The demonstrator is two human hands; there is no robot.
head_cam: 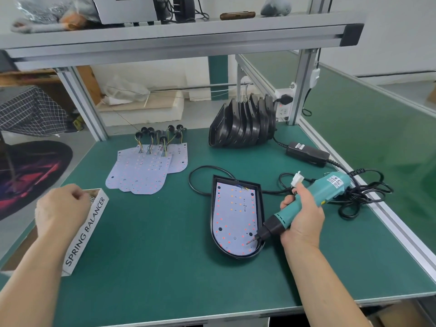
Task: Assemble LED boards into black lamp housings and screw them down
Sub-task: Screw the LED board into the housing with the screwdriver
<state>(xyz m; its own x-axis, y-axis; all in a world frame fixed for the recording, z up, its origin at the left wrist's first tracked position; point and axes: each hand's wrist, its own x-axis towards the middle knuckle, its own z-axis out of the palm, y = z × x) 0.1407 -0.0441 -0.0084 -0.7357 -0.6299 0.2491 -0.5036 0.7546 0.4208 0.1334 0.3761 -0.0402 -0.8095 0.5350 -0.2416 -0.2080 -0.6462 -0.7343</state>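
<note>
White SPRING BALANCER box [87, 232], teal screwdriver [330, 188] in right hand [304, 219]

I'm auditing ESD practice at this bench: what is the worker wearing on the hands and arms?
Nothing shows: the left hand and right hand are ungloved, and the forearms are bare to the frame edge, with no sleeves, wrist strap, watch or bracelet. No ring shows on the visible fingers.

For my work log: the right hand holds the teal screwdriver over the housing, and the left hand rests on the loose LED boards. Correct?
Not quite: the head view shows the left hand over the SPRING BALANCER box, not on the loose LED boards. The rest holds.
</note>
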